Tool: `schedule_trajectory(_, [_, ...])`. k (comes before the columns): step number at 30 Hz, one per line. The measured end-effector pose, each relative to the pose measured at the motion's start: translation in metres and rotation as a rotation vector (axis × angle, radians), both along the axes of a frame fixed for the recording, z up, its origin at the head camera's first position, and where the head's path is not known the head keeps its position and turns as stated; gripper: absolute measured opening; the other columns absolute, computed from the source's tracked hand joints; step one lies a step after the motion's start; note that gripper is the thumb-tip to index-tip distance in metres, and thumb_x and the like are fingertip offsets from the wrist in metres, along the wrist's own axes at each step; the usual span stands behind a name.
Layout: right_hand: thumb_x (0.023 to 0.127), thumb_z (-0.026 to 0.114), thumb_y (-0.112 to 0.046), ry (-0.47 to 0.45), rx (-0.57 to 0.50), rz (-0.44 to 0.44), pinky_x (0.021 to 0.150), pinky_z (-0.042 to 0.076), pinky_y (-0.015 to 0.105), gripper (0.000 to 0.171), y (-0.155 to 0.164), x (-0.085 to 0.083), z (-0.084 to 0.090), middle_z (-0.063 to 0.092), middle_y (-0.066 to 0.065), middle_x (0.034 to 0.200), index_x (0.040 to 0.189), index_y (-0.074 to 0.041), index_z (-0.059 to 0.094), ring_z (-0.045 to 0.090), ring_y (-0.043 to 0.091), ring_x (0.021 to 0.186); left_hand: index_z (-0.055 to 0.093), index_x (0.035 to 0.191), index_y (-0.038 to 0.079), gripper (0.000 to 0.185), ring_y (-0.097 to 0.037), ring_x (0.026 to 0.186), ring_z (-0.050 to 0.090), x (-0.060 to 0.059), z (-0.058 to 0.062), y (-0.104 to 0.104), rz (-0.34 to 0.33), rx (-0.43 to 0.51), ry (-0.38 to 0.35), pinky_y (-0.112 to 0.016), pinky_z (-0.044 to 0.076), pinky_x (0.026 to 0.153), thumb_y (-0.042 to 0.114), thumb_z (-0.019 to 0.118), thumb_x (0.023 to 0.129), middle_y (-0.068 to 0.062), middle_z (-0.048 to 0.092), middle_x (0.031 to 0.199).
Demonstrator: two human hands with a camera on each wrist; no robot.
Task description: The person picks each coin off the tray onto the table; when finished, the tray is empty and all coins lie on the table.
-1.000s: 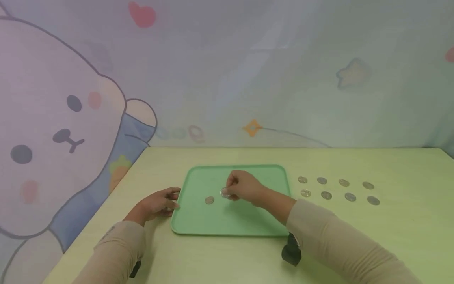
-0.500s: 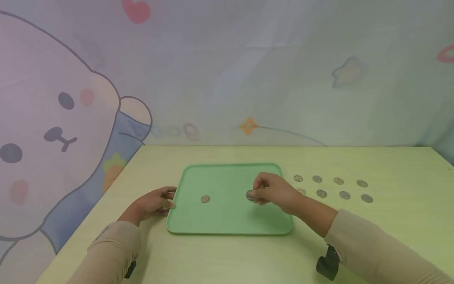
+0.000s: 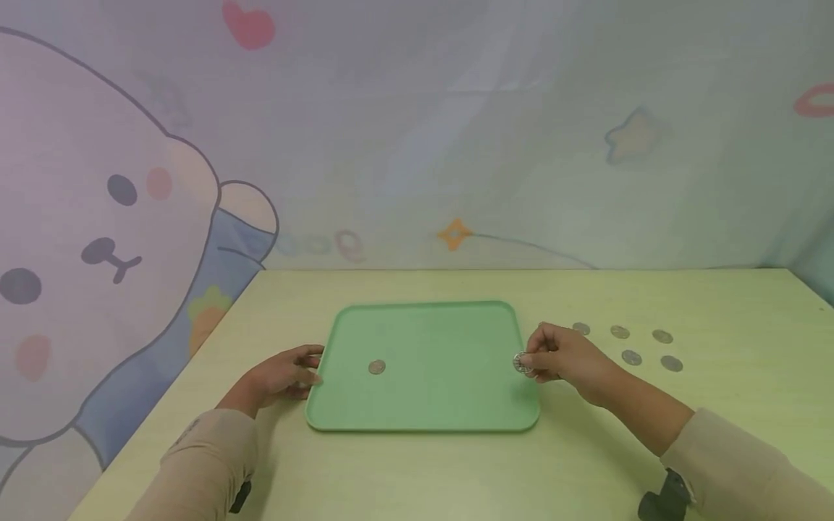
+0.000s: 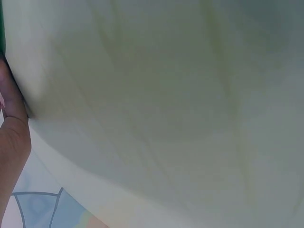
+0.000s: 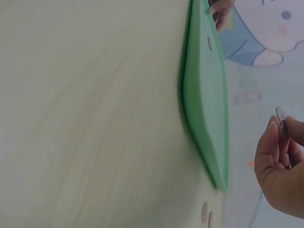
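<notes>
In the head view, the green tray [image 3: 423, 427] lies flat on the table. One silvery coin [image 3: 376, 367] rests on its left half. My right hand [image 3: 570, 362] is over the tray's right rim, pinching another coin [image 3: 521, 363] between thumb and fingertips; the right wrist view shows this pinched coin [image 5: 281, 116] nearly edge-on. At the tray's left edge is my left hand [image 3: 283, 374], its thumb on the rim and its other fingers loosely bent beside it. Only part of the left hand [image 4: 14, 114] shows in the left wrist view.
Several coins lie in two rows on the table [image 3: 417, 477] right of the tray, among them a near one [image 3: 671, 363] and a far one [image 3: 662, 336]. My right hand covers part of these rows. A printed cloth backdrop [image 3: 417, 145] stands behind the table.
My right hand has moved right across the tray with the pinched coin, from beside the lying coin to the right rim. The left hand and the tray have stayed in place.
</notes>
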State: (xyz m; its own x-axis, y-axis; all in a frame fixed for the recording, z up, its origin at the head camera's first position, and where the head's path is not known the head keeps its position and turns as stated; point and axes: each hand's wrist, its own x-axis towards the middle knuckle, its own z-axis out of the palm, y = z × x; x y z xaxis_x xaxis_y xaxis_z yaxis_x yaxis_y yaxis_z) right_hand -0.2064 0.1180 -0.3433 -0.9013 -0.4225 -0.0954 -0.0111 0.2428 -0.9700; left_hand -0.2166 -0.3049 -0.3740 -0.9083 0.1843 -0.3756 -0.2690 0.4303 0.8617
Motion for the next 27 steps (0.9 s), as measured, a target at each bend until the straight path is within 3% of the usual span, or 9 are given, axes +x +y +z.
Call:
schedule_trajectory(11, [0.082,0.056,-0.011,-0.030,0.075,-0.079,0.070,0.044,0.030,0.018,0.040,-0.002,-0.012,0.055,0.005,0.078,0.085,0.001,0.044,0.055,0.018,0.074,0.023,0.133,-0.003,0.061,-0.016,0.087,0.048,-0.001,0.000,0.001,0.005,-0.007,-0.011,-0.030,0.044,0.070,-0.001,0.054,0.080,-0.018,0.035,0.119])
schedule_trajectory(19, [0.082,0.057,-0.012,-0.033,0.136,-0.108,0.064,0.044,0.029,0.017,0.042,-0.003,-0.025,0.052,0.002,0.072,0.082,0.001,0.045,0.050,0.016,0.068,0.021,0.133,-0.003,0.061,-0.015,0.087,0.050,0.001,0.000,0.000,-0.005,-0.008,0.002,-0.031,0.044,0.072,0.001,0.052,0.081,-0.019,0.035,0.120])
schedule_trajectory(27, [0.080,0.056,-0.006,0.011,0.294,-0.120,0.059,0.043,0.030,0.014,0.038,-0.009,-0.037,0.051,0.004,0.070,0.084,0.004,0.047,0.051,0.016,0.066,0.021,0.134,-0.003,0.063,-0.018,0.094,0.048,0.000,0.001,0.001,0.001,-0.006,-0.001,-0.032,0.044,0.074,0.001,0.053,0.080,-0.019,0.035,0.121])
